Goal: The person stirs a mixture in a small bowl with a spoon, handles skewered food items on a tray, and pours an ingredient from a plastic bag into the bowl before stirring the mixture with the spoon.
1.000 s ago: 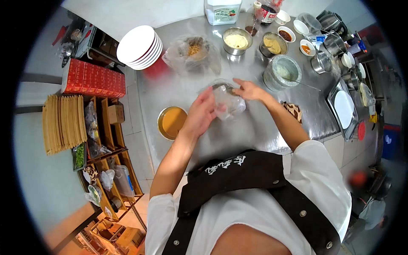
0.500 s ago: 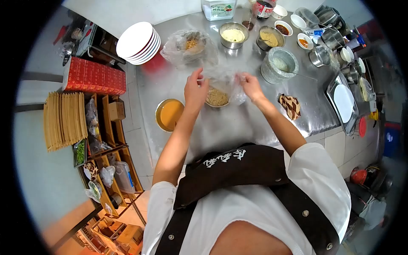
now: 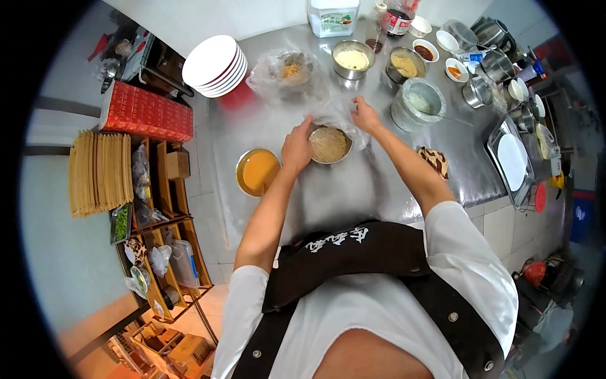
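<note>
A round metal bowl [image 3: 330, 160] of light brown crumbs [image 3: 329, 144] stands on the steel table in front of me. My left hand [image 3: 297, 145] is curled round the left side of the bowl, its fingertips at the rim. A clear plastic bag [image 3: 338, 115] lies crumpled along the bowl's far and right sides. My right hand [image 3: 367, 117] is closed on this bag's edge, up and to the right of the bowl. To the left of my left hand is a metal bowl of orange liquid [image 3: 260, 172]. A patterned brown cloth [image 3: 434, 162] lies by my right forearm.
Behind my hands are another plastic bag [image 3: 284, 74], bowls of pale powder [image 3: 352, 60] and tan powder [image 3: 404, 64], and a stone mortar [image 3: 418, 104]. White plates [image 3: 214, 63] are stacked at back left. Small bowls, pots and a tray [image 3: 510, 158] line the right.
The bag has come down off the near part of the crumb bowl, baring more of the crumbs. My left hand has lowered to the bowl's side. The view has shifted slightly.
</note>
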